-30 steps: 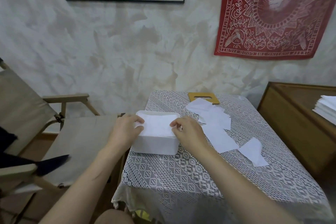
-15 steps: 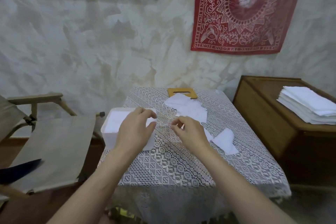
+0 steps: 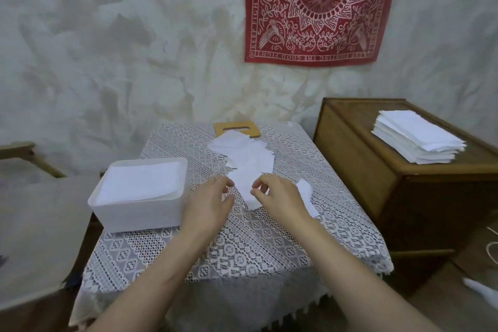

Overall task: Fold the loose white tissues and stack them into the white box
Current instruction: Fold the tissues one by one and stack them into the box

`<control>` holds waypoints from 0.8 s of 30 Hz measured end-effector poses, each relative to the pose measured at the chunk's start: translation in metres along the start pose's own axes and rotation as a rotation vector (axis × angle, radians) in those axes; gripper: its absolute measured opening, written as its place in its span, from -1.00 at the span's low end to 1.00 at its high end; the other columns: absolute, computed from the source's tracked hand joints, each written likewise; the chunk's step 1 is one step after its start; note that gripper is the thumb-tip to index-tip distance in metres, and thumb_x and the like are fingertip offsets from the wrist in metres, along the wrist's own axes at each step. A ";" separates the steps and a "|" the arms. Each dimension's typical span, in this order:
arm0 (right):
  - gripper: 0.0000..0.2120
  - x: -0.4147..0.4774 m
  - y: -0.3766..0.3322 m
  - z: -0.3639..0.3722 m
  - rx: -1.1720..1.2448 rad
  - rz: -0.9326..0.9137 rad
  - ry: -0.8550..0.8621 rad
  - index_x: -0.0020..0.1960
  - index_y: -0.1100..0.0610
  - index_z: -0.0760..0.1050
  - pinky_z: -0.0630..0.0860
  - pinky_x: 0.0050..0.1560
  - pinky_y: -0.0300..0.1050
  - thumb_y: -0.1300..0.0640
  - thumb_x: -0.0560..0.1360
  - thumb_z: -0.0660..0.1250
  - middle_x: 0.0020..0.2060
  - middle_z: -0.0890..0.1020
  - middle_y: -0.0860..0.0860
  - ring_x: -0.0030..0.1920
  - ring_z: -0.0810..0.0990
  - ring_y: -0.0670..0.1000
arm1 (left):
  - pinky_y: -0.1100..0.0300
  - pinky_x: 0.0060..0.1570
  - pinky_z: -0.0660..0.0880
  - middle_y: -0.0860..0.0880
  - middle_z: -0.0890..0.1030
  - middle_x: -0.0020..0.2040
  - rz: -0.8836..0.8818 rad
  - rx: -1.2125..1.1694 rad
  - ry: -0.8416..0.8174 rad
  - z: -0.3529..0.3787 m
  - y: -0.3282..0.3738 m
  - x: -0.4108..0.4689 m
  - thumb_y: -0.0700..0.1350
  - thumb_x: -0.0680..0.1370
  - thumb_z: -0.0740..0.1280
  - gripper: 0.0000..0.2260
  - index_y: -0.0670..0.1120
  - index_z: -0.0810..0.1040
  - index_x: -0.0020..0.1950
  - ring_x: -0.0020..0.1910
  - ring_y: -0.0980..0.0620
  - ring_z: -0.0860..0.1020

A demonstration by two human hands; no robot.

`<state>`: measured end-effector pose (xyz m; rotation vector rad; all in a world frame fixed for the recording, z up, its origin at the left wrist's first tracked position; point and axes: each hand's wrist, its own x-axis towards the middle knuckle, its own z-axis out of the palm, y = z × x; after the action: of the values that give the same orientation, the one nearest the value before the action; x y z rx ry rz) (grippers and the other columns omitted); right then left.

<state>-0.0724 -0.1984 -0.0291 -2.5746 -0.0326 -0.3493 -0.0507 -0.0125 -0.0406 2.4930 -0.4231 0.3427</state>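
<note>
The white box (image 3: 134,214) stands at the left of the table, with folded tissues (image 3: 140,182) lying flat inside it. A spread of loose white tissues (image 3: 248,155) runs from the back of the table toward me. My left hand (image 3: 210,205) and my right hand (image 3: 279,197) sit on either side of the nearest tissue (image 3: 244,186). Their thumbs and forefingers are bent at its edges with a small gap between them. One more loose tissue (image 3: 305,193) lies just right of my right hand, partly hidden by it.
A lace cloth covers the table (image 3: 242,253). A wooden lid with a slot (image 3: 237,127) lies at the back under the tissues. On the wooden cabinet (image 3: 363,183) to the right rests a tall tissue stack (image 3: 417,140). A canvas chair (image 3: 40,213) stands left of the table.
Both hands left the box and moved right to the nearest loose tissue. My view has swung right, bringing the cabinet and its stack into sight.
</note>
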 end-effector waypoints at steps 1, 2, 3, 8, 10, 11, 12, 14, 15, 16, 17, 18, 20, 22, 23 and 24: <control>-0.84 0.004 0.003 0.001 -0.005 0.003 -0.001 0.07 -0.02 0.62 0.53 -0.08 -0.02 -0.05 0.60 0.32 -0.12 0.63 -0.10 -0.09 0.58 -0.04 | 0.12 -0.06 0.44 0.07 0.62 0.16 -0.002 -0.005 -0.008 0.004 -0.001 0.003 -0.01 0.64 0.33 -0.75 0.05 0.56 0.32 -0.06 0.09 0.52; -0.84 0.008 0.007 0.003 -0.011 0.008 -0.002 0.07 -0.02 0.62 0.53 -0.09 -0.03 -0.05 0.61 0.32 -0.11 0.63 -0.10 -0.09 0.58 -0.04 | 0.11 -0.03 0.46 0.05 0.62 0.17 -0.003 -0.011 -0.015 0.008 -0.003 0.007 -0.02 0.64 0.33 -0.74 0.03 0.56 0.33 -0.04 0.08 0.52; -0.84 0.013 0.011 0.005 -0.018 0.012 -0.006 0.08 -0.01 0.62 0.51 -0.10 -0.04 -0.05 0.61 0.32 -0.11 0.63 -0.10 -0.08 0.58 -0.03 | 0.10 0.00 0.48 0.04 0.62 0.18 -0.006 -0.018 -0.019 0.012 -0.005 0.012 -0.02 0.64 0.33 -0.73 0.02 0.56 0.34 -0.02 0.06 0.54; -0.79 0.049 0.025 0.021 -0.056 0.038 -0.028 0.18 0.01 0.60 0.52 -0.04 -0.02 -0.04 0.62 0.31 -0.02 0.64 -0.04 0.01 0.60 0.03 | 0.08 0.03 0.49 0.03 0.62 0.21 -0.026 0.014 -0.035 0.032 -0.020 0.037 -0.01 0.63 0.33 -0.71 0.03 0.56 0.35 0.06 0.00 0.61; -0.76 0.068 0.030 0.032 -0.077 0.049 -0.036 0.24 0.02 0.58 0.52 -0.01 -0.02 -0.03 0.63 0.31 0.04 0.63 -0.02 0.06 0.60 0.05 | 0.07 0.03 0.50 0.04 0.62 0.20 -0.027 0.021 -0.034 0.040 -0.027 0.044 0.00 0.63 0.32 -0.72 0.04 0.57 0.34 0.05 -0.01 0.60; -0.74 0.078 0.032 0.037 -0.087 0.046 -0.034 0.26 0.02 0.57 0.53 -0.01 -0.02 -0.03 0.63 0.30 0.07 0.62 -0.01 0.08 0.60 0.06 | 0.07 0.03 0.51 0.05 0.62 0.20 -0.022 0.034 -0.033 0.043 -0.031 0.047 0.01 0.64 0.32 -0.73 0.05 0.57 0.33 0.04 -0.01 0.60; -0.72 0.088 0.033 0.042 -0.096 0.039 -0.026 0.28 0.03 0.56 0.53 -0.01 -0.02 -0.03 0.63 0.31 0.10 0.62 0.01 0.10 0.60 0.08 | 0.07 0.02 0.51 0.05 0.62 0.20 -0.016 0.038 -0.029 0.046 -0.034 0.050 0.01 0.64 0.33 -0.73 0.05 0.57 0.34 0.03 -0.02 0.59; -0.66 0.106 0.031 0.052 -0.127 0.029 -0.015 0.32 0.05 0.53 0.54 0.03 0.01 -0.07 0.62 0.31 0.18 0.59 0.04 0.15 0.58 0.12 | 0.09 -0.01 0.50 0.06 0.63 0.19 -0.004 0.008 -0.013 0.048 -0.038 0.053 -0.01 0.63 0.34 -0.72 0.04 0.58 0.34 0.02 -0.01 0.59; -0.61 0.114 0.030 0.058 -0.149 0.033 -0.015 0.35 0.07 0.51 0.53 0.05 0.03 -0.11 0.61 0.32 0.22 0.56 0.06 0.19 0.55 0.14 | 0.09 -0.02 0.50 0.06 0.63 0.17 0.004 0.002 -0.003 0.050 -0.040 0.054 -0.02 0.63 0.35 -0.73 0.04 0.59 0.33 0.00 0.00 0.59; -0.55 0.122 0.028 0.063 -0.175 0.045 -0.020 0.37 0.08 0.48 0.51 0.07 0.05 -0.16 0.60 0.31 0.24 0.53 0.07 0.22 0.52 0.15 | 0.07 -0.03 0.51 0.06 0.64 0.15 0.014 0.008 0.004 0.051 -0.041 0.055 -0.02 0.62 0.35 -0.74 0.03 0.60 0.31 -0.03 0.01 0.59; -0.51 0.129 0.025 0.068 -0.204 0.063 -0.030 0.38 0.09 0.46 0.49 0.08 0.06 -0.20 0.59 0.31 0.26 0.51 0.07 0.25 0.49 0.17 | 0.05 -0.06 0.53 0.06 0.64 0.13 0.026 0.018 0.013 0.052 -0.042 0.055 -0.02 0.62 0.36 -0.75 0.04 0.60 0.29 -0.06 0.01 0.58; -0.49 0.135 0.023 0.072 -0.230 0.079 -0.040 0.37 0.10 0.45 0.48 0.09 0.07 -0.22 0.58 0.30 0.26 0.49 0.08 0.26 0.47 0.18 | 0.04 -0.07 0.53 0.06 0.64 0.11 0.033 0.022 0.020 0.052 -0.043 0.055 -0.03 0.62 0.36 -0.76 0.04 0.61 0.28 -0.09 0.02 0.58; -0.59 0.144 0.019 0.079 -0.256 0.096 -0.037 0.31 0.12 0.48 0.45 0.02 0.04 -0.15 0.61 0.27 0.23 0.49 0.10 0.21 0.49 0.18 | 0.02 -0.06 0.55 0.05 0.63 0.10 0.030 0.003 0.023 0.052 -0.044 0.053 -0.03 0.62 0.35 -0.75 0.03 0.61 0.29 -0.08 0.02 0.58; -0.71 0.149 0.019 0.083 -0.257 0.084 -0.001 0.23 0.12 0.53 0.43 -0.07 -0.01 -0.05 0.64 0.25 0.16 0.53 0.10 0.13 0.53 0.17 | 0.00 -0.01 0.58 0.06 0.62 0.12 0.016 -0.024 0.023 0.050 -0.045 0.052 -0.01 0.63 0.35 -0.74 0.03 0.61 0.31 -0.04 0.03 0.58; -0.74 0.150 0.019 0.084 -0.255 0.071 0.015 0.20 0.12 0.54 0.44 -0.09 -0.02 -0.01 0.66 0.23 0.12 0.55 0.10 0.10 0.55 0.17 | 0.00 0.00 0.58 0.07 0.62 0.13 0.009 -0.035 0.027 0.049 -0.045 0.052 -0.01 0.63 0.35 -0.75 0.03 0.61 0.31 -0.03 0.04 0.59; -0.76 0.150 0.020 0.084 -0.256 0.058 0.023 0.19 0.13 0.55 0.46 -0.11 -0.02 0.01 0.67 0.22 0.09 0.56 0.10 0.09 0.56 0.17 | 0.01 0.01 0.58 0.07 0.62 0.13 0.003 -0.043 0.031 0.048 -0.045 0.052 -0.01 0.63 0.35 -0.75 0.04 0.61 0.30 -0.03 0.05 0.58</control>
<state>0.0946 -0.1791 -0.0705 -2.8172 0.1012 -0.3828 0.0203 -0.0173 -0.0843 2.4421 -0.4177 0.3695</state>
